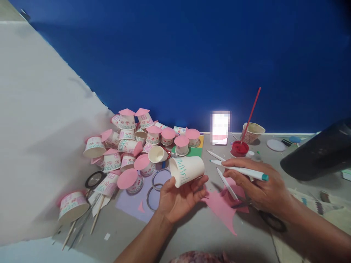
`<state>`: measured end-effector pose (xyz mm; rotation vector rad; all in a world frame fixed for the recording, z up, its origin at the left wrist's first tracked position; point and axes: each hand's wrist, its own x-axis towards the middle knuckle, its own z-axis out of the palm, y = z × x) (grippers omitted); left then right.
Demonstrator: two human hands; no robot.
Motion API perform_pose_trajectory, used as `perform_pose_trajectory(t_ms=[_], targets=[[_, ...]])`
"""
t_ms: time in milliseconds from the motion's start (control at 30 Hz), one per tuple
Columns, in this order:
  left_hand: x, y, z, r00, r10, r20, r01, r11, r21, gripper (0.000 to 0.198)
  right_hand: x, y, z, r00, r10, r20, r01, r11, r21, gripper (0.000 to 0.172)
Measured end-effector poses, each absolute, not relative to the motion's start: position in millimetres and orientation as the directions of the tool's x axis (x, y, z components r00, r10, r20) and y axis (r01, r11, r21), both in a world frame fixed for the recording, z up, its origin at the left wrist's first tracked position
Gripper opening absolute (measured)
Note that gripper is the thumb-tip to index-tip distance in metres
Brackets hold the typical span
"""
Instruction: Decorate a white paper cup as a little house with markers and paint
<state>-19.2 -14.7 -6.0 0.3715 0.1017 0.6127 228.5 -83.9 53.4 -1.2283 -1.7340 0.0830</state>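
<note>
My left hand (178, 199) holds a white paper cup (192, 168) on its side, its open mouth facing left. Green zigzag strokes run along the cup near the rim. In my right hand (263, 186) is a white marker (244, 171) with a teal end; its teal tip points left, a little apart from the cup's base. Two more white markers lie close by, one marker (227, 183) below my right fingers and another marker (215, 155) behind. Pink paper scraps (219, 208) rest on the table under the hands.
Several decorated cups with pink cone roofs (127, 179) crowd the left. Scissors rings (153, 193) lie on lilac paper (128, 201). Behind stand a bright phone (220, 128), a red paint pot (240, 149) with a brush and a patterned cup (252, 133). A dark cylinder (315, 153) leans in from the right.
</note>
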Motion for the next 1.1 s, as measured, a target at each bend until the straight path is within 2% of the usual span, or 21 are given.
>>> perform_pose_trajectory(t_ms=[167, 367, 467, 567, 633, 733, 800, 900, 967, 1033, 1100], targets=[[-16.0, -15.8, -7.2, 0.761, 0.648, -0.024, -0.582, 0.698, 0.417, 0.053, 228.0, -80.0, 49.3, 0.005, 0.761, 0.649, 0.691, 0.466, -0.552, 0.016], [-12.5, -17.3, -7.4, 0.790, 0.603, -0.110, -0.544, 0.772, 0.328, 0.041, 224.4, -87.8, 49.7, -0.092, 0.713, 0.696, 0.619, 0.588, -0.521, 0.016], [-8.9, -21.9, -8.2, 0.814, 0.561, -0.148, -0.510, 0.813, 0.280, 0.046, 222.1, -90.1, 48.9, 0.022, 0.772, 0.635, 0.607, 0.494, -0.622, 0.021], [-6.0, -28.4, -8.9, 0.830, 0.540, -0.142, -0.487, 0.824, 0.289, 0.052, 219.3, -85.4, 45.9, 0.189, 0.866, 0.463, 0.558, 0.293, -0.776, 0.022], [-4.2, -33.0, -7.7, 0.806, 0.573, -0.146, -0.499, 0.792, 0.351, 0.056, 216.5, -80.6, 42.1, 0.215, 0.909, 0.358, 0.525, 0.201, -0.827, 0.027], [-0.9, -38.7, -2.8, 0.724, 0.669, -0.171, -0.517, 0.689, 0.509, 0.078, 212.1, -76.9, 34.3, 0.144, 0.948, 0.285, 0.521, 0.173, -0.836, 0.065], [0.8, -40.1, 1.3, 0.669, 0.720, -0.185, -0.494, 0.616, 0.613, 0.092, 210.9, -77.4, 29.5, 0.058, 0.960, 0.276, 0.529, 0.204, -0.823, 0.081], [-1.2, -35.8, 5.4, 0.641, 0.752, -0.154, -0.426, 0.516, 0.743, 0.099, 214.4, -79.2, 26.7, -0.043, 0.953, 0.300, 0.553, 0.273, -0.787, 0.083], [-6.8, -29.1, 6.5, 0.646, 0.760, -0.073, -0.384, 0.406, 0.829, 0.101, 218.5, -78.8, 27.5, -0.091, 0.937, 0.336, 0.607, 0.320, -0.728, 0.082], [-15.2, -21.7, 7.5, 0.628, 0.777, 0.036, -0.327, 0.222, 0.919, 0.102, 221.0, -77.2, 28.6, -0.173, 0.909, 0.379, 0.669, 0.391, -0.633, 0.081], [-24.0, -15.7, 9.9, 0.618, 0.776, 0.124, -0.183, -0.011, 0.983, 0.100, 220.9, -75.6, 29.0, -0.272, 0.875, 0.399, 0.699, 0.465, -0.543, 0.078]])
